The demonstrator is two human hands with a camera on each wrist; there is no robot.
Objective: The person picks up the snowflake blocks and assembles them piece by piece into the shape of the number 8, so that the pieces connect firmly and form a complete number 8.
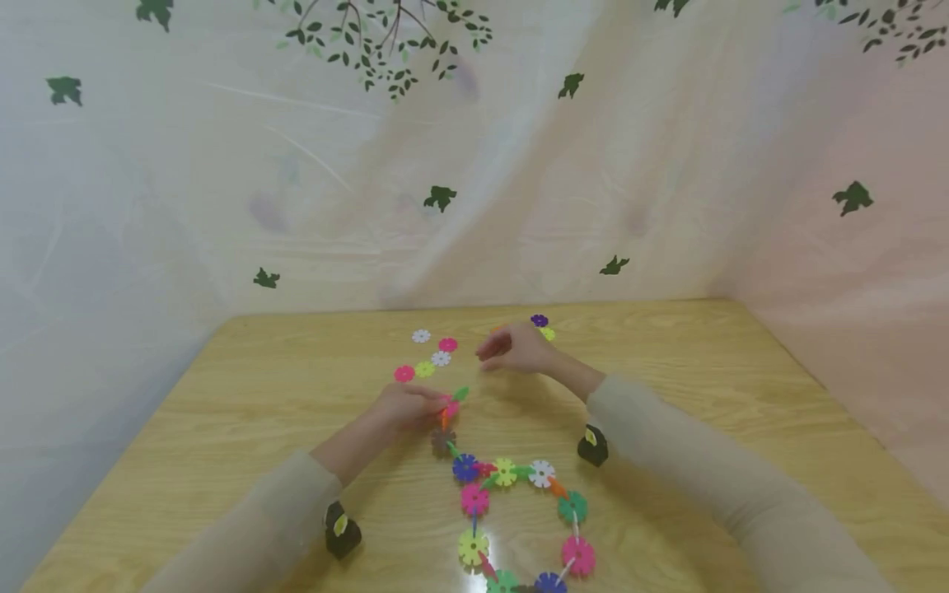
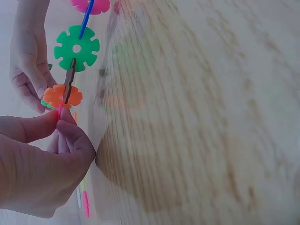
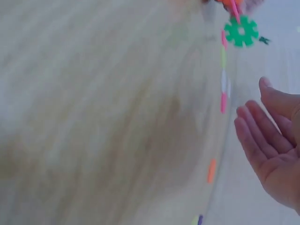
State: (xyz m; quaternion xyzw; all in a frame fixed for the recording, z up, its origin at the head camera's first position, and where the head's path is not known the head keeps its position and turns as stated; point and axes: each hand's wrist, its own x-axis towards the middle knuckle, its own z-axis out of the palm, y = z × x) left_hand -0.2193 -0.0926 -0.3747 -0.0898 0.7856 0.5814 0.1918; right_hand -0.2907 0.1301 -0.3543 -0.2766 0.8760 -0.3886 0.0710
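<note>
My left hand point(image 1: 406, 408) pinches a pink flower-shaped disc point(image 1: 449, 405) between thumb and fingertips. That disc belongs to a chain of notched plastic discs. A green disc point(image 3: 241, 32) is slotted onto the pink one and forms the chain's free end. On the other side, an orange disc point(image 2: 58, 96), a brown disc point(image 1: 444, 442) and another green disc point(image 2: 77, 48) follow toward a ring of linked discs. My right hand point(image 1: 522, 350) hovers empty beyond the free end, its fingers apart and loosely bent, palm facing the chain.
Loose discs lie at the back: pink point(image 1: 404, 374), yellow point(image 1: 424, 369), white point(image 1: 441, 359), pink point(image 1: 448, 345) and white point(image 1: 421, 336). Behind the right hand are purple point(image 1: 539, 320), yellow point(image 1: 548, 333) and orange point(image 3: 212, 171) discs. The ring, including a white disc point(image 1: 542, 473), lies nearer me.
</note>
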